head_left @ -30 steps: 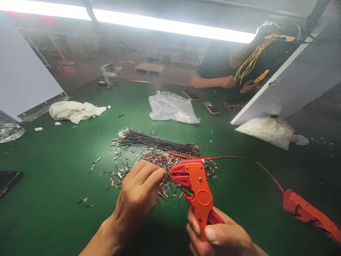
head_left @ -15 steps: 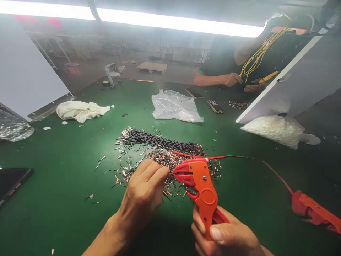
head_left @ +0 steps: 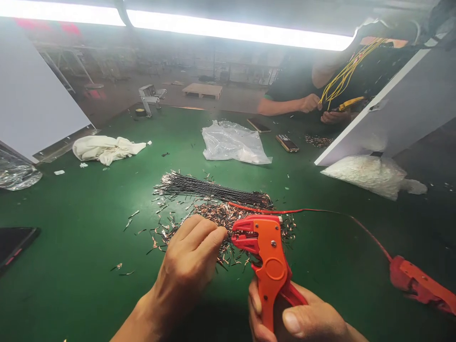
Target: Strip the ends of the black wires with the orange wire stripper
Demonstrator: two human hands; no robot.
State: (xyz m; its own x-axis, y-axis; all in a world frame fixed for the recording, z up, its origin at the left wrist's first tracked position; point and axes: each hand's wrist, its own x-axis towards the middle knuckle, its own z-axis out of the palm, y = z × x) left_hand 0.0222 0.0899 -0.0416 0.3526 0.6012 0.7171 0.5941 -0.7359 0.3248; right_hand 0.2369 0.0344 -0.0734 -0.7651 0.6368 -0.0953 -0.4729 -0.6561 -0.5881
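My right hand (head_left: 299, 311) is wrapped round the handles of an orange and red wire stripper (head_left: 273, 256). The stripper's jaws point left and stand parted, with its red lever spread from the orange body. My left hand (head_left: 194, 256) is closed in a pinch just left of the jaws. A short bit of thin black wire (head_left: 230, 233) shows between its fingertips and the jaws; the rest of it is hidden by the hand. Beyond both hands lies a bundle of black wires (head_left: 213, 188), beside a heap of copper and black wire scraps (head_left: 221, 214).
A second red and orange tool (head_left: 422, 282) lies at right, with a red strip (head_left: 302, 209) running to the heap. Farther back are a plastic bag (head_left: 233, 142), two phones (head_left: 287, 143) and a white cloth (head_left: 107, 149). Across the table, a co-worker's hands (head_left: 309, 103) hold yellow wires.
The stripper's jaws have opened wider, and its lever has spread from the body. My right hand has shifted slightly left and down. My left hand has barely moved. The co-worker's yellow tool has moved left.
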